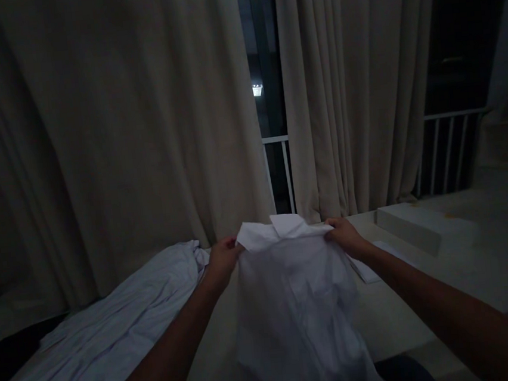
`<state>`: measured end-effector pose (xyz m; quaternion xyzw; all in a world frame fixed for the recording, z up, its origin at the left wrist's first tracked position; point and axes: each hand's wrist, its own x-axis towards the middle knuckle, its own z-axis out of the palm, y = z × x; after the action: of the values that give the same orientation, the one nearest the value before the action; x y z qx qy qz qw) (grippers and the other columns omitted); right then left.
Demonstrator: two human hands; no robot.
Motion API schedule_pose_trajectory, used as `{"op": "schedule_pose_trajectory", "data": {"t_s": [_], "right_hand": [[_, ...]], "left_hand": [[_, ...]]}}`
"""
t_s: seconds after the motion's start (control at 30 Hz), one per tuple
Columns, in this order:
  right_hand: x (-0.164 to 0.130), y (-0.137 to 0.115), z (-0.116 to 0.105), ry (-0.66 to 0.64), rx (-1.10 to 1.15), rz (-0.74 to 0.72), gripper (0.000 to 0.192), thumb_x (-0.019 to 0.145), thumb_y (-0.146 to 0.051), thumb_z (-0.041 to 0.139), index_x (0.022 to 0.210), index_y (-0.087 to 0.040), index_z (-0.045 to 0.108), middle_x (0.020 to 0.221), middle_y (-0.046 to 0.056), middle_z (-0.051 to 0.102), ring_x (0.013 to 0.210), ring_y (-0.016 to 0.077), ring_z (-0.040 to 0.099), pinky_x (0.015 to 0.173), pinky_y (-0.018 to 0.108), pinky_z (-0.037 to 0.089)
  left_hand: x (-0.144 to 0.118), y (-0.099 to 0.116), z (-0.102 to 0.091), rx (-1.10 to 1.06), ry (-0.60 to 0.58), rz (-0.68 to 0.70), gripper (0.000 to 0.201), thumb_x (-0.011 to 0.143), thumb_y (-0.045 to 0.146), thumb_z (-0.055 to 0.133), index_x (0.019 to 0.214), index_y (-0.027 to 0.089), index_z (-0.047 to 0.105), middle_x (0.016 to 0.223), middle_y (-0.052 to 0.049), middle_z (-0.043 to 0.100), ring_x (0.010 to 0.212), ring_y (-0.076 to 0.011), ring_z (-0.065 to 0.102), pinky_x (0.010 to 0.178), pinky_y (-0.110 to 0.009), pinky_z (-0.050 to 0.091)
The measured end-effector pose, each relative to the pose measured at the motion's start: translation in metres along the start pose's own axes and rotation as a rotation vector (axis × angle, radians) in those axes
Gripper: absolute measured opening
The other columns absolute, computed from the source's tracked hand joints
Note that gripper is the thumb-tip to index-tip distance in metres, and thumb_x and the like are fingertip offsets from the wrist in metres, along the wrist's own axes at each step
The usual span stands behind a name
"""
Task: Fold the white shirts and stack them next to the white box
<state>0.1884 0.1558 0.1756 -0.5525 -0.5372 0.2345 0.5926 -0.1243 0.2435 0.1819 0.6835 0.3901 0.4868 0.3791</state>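
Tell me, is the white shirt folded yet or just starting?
Just starting, it seems. Nothing looks folded: the white shirt hangs loose and rumpled, held up at the collar end by the left hand and right hand. Another pale garment lies crumpled in a heap on the left. So the shirt is only in hand, and both pieces look left to do.

Shirt (292,306) matt white cloth, creased; curtains (343,86) matt beige fabric.
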Motion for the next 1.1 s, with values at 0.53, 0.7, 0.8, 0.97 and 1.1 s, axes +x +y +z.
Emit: {"op": "schedule_pose_trajectory", "data": {"t_s": [0.53,0.7,0.8,0.97,1.1], "right_hand": [[-0.027,0.13,0.058,-0.127,-0.893,0.095,0.026,0.068,-0.006,0.055,0.087,-0.018,0.069,0.091,0.009,0.07,0.089,0.0225,0.061,0.074,0.03,0.038],[-0.049,0.156,0.087,-0.11,-0.943,0.069,0.031,0.07,-0.007,0.056,0.096,-0.019,0.068,0.104,0.011,0.066,0.104,0.0257,0.055,0.088,0.037,0.037],[-0.066,0.175,0.102,-0.04,-0.98,-0.116,0.039,0.073,-0.008,0.056,0.11,-0.017,0.064,0.121,0.014,0.058,0.118,0.029,0.045,0.099,0.043,0.031],[-0.099,0.198,0.124,-0.16,-0.801,-0.314,0.032,0.085,-0.024,0.055,0.117,-0.019,0.057,0.108,0.011,0.06,0.101,0.0254,0.054,0.09,0.039,0.039],[-0.106,0.212,0.147,-0.194,-0.627,0.056,0.05,0.083,-0.052,0.06,0.121,-0.02,0.051,0.088,0.004,0.063,0.075,0.0194,0.059,0.067,0.03,0.042]], "left_hand": [[-0.025,-0.118,0.026,0.334,0.049,-0.035,0.038,0.073,0.043,0.05,0.092,0.017,0.07,0.085,-0.004,0.073,0.08,-0.0226,0.066,0.067,-0.029,0.049],[-0.051,-0.175,0.037,0.313,0.076,-0.105,0.039,0.077,0.043,0.048,0.095,0.015,0.068,0.094,-0.008,0.073,0.086,-0.0236,0.066,0.073,-0.031,0.05],[-0.067,-0.218,0.041,0.283,0.068,-0.156,0.039,0.078,0.044,0.049,0.096,0.016,0.068,0.095,-0.008,0.072,0.087,-0.0231,0.066,0.074,-0.031,0.05],[-0.084,-0.263,0.048,0.217,0.09,-0.247,0.036,0.079,0.046,0.053,0.1,0.02,0.067,0.096,-0.004,0.072,0.086,-0.0215,0.065,0.072,-0.029,0.049],[-0.08,-0.269,0.055,0.188,0.07,-0.305,0.032,0.08,0.045,0.054,0.099,0.022,0.066,0.092,-0.002,0.07,0.079,-0.0189,0.063,0.066,-0.026,0.047]]}}
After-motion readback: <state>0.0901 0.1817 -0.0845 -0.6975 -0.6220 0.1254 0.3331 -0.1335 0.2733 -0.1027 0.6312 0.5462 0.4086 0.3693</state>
